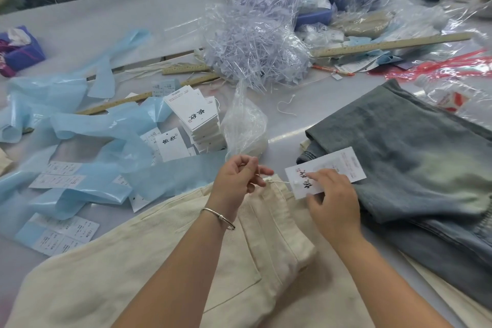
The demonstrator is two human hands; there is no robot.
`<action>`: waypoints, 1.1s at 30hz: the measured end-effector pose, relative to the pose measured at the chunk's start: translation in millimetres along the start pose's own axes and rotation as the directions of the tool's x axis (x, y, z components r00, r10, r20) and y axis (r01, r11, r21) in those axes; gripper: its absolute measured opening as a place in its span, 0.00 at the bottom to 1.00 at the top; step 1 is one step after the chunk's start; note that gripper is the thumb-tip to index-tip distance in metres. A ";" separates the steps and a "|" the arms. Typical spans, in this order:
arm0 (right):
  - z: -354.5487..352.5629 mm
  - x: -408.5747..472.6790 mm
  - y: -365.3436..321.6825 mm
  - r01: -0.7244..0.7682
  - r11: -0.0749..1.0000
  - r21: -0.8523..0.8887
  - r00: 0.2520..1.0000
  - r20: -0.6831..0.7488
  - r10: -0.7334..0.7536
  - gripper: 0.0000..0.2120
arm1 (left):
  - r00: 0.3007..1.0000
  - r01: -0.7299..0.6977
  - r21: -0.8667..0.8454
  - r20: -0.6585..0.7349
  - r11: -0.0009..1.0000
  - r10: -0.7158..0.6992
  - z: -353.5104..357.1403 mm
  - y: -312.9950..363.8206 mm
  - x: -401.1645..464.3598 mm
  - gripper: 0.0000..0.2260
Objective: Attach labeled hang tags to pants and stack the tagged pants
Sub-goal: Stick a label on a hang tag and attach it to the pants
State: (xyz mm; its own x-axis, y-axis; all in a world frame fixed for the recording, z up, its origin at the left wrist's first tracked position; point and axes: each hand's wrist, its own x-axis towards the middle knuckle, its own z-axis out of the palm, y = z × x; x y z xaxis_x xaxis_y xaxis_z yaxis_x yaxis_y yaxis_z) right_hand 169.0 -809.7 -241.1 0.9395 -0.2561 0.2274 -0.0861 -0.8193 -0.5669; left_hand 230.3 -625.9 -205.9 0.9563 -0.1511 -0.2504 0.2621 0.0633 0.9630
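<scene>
While left hand [241, 177] pinches string [277, 181], hang tag [324, 172] lies rightward.

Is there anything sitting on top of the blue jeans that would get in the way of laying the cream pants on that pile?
Only the hang tag itself: held by the right hand, it overlaps the near edge of the blue jeans. The rest of the jeans' top looks bare. The left hand pinches the string above the cream pants.
</scene>
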 end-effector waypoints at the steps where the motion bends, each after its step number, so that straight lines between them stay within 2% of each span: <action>1: 1.1 2.0 1.3 0.015 0.999 -0.049 0.996 0.086 -0.011 0.17 | 1.000 -0.013 0.026 0.021 1.000 0.012 4.1 0.5 0.9 0.06; 3: 4.6 7.0 0.0 0.062 0.987 -0.147 0.976 0.214 -0.029 0.16 | 0.999 -0.041 0.133 0.034 0.990 0.037 11.8 -1.2 2.4 0.06; 5: 9.4 12.8 -2.3 0.115 0.973 -0.199 0.959 0.279 -0.056 0.14 | 0.998 -0.042 0.214 0.047 0.976 0.032 16.9 -5.4 2.8 0.06; 12: 17.1 26.8 -8.7 0.272 0.938 -0.213 0.913 0.366 -0.182 0.09 | 1.000 -0.022 0.386 0.027 0.922 0.013 18.2 -15.3 1.1 0.09; 15: 17.6 29.6 -8.2 0.350 0.911 -0.215 0.883 0.401 -0.245 0.09 | 0.996 -0.087 0.537 0.041 0.839 0.077 18.3 -14.0 0.7 0.08; 17: 16.0 28.6 -8.8 0.279 0.957 -0.075 0.912 0.334 -0.240 0.07 | 0.986 -0.164 0.642 0.077 0.749 0.149 19.0 -11.5 -0.8 0.05; 19: 11.3 26.2 -12.4 0.012 0.971 0.239 0.970 0.234 -0.069 0.04 | 0.973 -0.221 0.683 0.103 0.696 0.208 20.7 -7.8 -2.3 0.03; 20: 8.2 25.7 -14.2 -0.142 0.904 0.404 0.971 0.235 0.047 0.04 | 0.967 -0.242 0.686 0.110 0.686 0.231 21.8 -5.7 -3.0 0.03; 22: 0.6 25.1 -18.9 -0.396 0.653 0.646 0.916 0.328 0.231 0.05 | 0.953 -0.283 0.678 0.119 0.678 0.279 25.0 -0.8 -4.7 0.02; 24: -6.8 25.3 -24.1 -0.558 0.371 0.742 0.828 0.466 0.313 0.05 | 0.937 -0.324 0.666 0.128 0.672 0.324 27.9 4.2 -6.9 0.02; 26: -11.9 26.2 -29.4 -0.638 0.117 0.761 0.748 0.577 0.328 0.06 | 0.926 -0.351 0.640 0.130 0.683 0.354 30.5 8.9 -9.1 0.02; 27: -13.7 26.7 -31.9 -0.658 0.023 0.753 0.717 0.617 0.324 0.06 | 0.924 -0.356 0.627 0.123 0.693 0.362 31.4 11.0 -10.0 0.02; 29: -16.0 27.2 -36.3 -0.687 -0.090 0.721 0.671 0.677 0.300 0.05 | 0.920 -0.362 0.621 0.114 0.696 0.376 32.5 14.7 -11.9 0.02; 33: -17.3 27.7 -41.5 -0.743 -0.189 0.642 0.589 0.762 0.271 0.05 | 0.917 -0.360 0.616 0.096 0.700 0.387 32.2 19.6 -15.6 0.02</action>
State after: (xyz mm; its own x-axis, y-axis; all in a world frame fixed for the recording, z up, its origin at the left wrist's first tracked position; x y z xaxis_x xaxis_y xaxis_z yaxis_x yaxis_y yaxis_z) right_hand 192.9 -791.7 -197.5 0.7822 0.0179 -0.6228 -0.4693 0.6743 -0.5701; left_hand 216.3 -654.0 -180.0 0.9660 -0.2085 0.1526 -0.2404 -0.5093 0.8263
